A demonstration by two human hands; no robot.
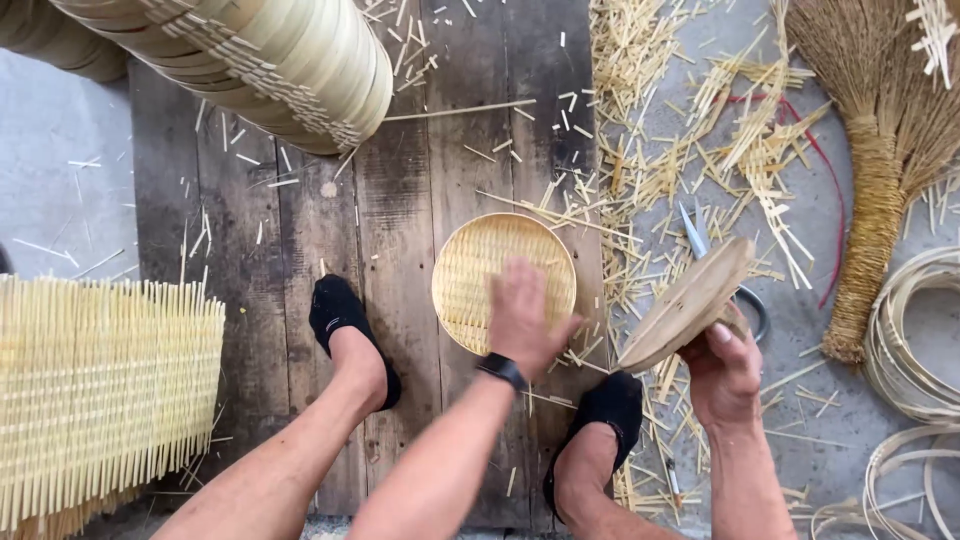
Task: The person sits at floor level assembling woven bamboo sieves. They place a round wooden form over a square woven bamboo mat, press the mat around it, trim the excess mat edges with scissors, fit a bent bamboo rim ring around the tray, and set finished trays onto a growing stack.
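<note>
- While the left hand lies flat and released, palm down, its fingers rest on the round woven bamboo tray, which sits on the dark wooden board directly beneath that grip.
- Right hand is clenched on a round wooden disc, tilted on edge, rising just above the grip.
- Scissors lie behind the disc among bamboo offcuts.
</note>
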